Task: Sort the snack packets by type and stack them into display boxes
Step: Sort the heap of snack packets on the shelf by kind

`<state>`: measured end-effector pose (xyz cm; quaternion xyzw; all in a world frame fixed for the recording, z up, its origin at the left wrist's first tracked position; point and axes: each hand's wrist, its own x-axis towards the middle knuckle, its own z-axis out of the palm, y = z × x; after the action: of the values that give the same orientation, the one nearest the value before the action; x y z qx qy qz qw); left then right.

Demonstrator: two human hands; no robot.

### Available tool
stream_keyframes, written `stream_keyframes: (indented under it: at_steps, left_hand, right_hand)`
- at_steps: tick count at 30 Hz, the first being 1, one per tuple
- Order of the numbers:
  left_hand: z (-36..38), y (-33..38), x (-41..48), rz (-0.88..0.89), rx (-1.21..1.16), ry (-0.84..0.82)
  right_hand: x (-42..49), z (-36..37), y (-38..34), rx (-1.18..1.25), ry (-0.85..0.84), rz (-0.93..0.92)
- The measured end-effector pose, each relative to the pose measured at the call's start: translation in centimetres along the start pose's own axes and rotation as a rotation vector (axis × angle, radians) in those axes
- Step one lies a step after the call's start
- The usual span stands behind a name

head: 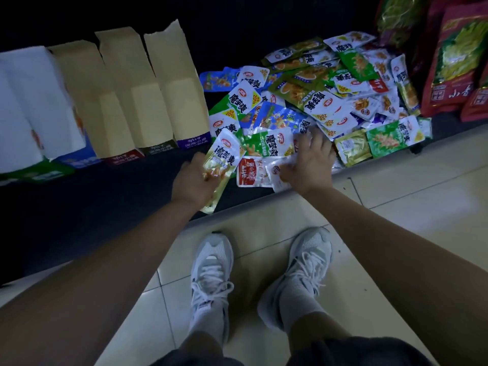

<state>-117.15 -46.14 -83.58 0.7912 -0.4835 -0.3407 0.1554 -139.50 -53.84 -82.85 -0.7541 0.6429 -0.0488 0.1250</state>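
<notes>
A heap of small snack packets [324, 96] in green, blue, white and yellow lies on a dark shelf, right of centre. My left hand [192, 180] holds a pale green-and-yellow packet [221, 159] at the heap's near left edge. My right hand [309, 162] presses down on the heap's front and grips a white packet [277, 170], beside a red-and-white packet [249, 174]. Several open display boxes [148, 109] stand in a row on the left, their cardboard insides facing me.
Large red and green snack bags [454, 56] stand at the far right. The shelf's front edge [237, 207] runs diagonally above a tiled floor. My two white sneakers [211, 278] rest on the tiles below the hands. A white box [31, 107] sits at the far left.
</notes>
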Motion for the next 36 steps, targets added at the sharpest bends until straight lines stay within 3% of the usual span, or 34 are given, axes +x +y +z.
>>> stream_keyframes:
  at_steps: [2, 4, 8, 13, 16, 19, 21, 23, 25, 31, 36]
  left_hand:
    - [-0.6, -0.3, -0.1, 0.007, 0.041, -0.025]
    - [-1.2, -0.5, -0.3, 0.015, 0.072, -0.040]
    - [-2.1, -1.6, -0.7, 0.054, 0.159, -0.024]
    - [-3.7, -3.6, -1.3, -0.010, 0.508, 0.021]
    - [-3.7, -4.5, -2.5, 0.048, 0.701, 0.076]
    - [-2.4, -4.1, -2.7, 0.403, 0.582, 0.140]
    - [-1.1, -2.7, -2.4, 0.552, 0.590, -0.023]
    - [0.1, -1.5, -1.8, 0.546, 0.643, -0.193]
    - [0.7, -1.5, -1.2, 0.510, 0.700, -0.261]
    - [-2.6, -6.4, -2.6, 0.582, 0.590, -0.100]
    - [-4.5, -9.8, -4.5, 0.497, 0.509, -0.008]
  right_hand:
    - [0.2, -0.1, -1.2, 0.011, -0.024, -0.175]
    - [0.2, 0.6, -2.6, -0.068, -0.163, -0.295]
    - [0.5, 2.0, -3.2, -0.144, -0.164, -0.238]
    - [0.3, 2.2, -4.6, -0.094, -0.232, -0.486]
    - [-0.8, 2.1, -4.7, -0.064, -0.242, -0.481]
    - [-1.4, 2.0, -3.3, -0.003, -0.152, -0.338]
    - [-1.5, 2.1, -2.7, 0.010, -0.125, -0.293]
    - [-1.5, 2.3, -2.4, -0.012, -0.137, -0.304]
    - [-1.4, 2.4, -2.0, -0.079, -0.162, -0.331]
    - [-1.2, 1.6, -4.0, -0.173, -0.094, -0.266]
    - [-3.3, 3.9, -9.4, -0.232, -0.377, -0.400]
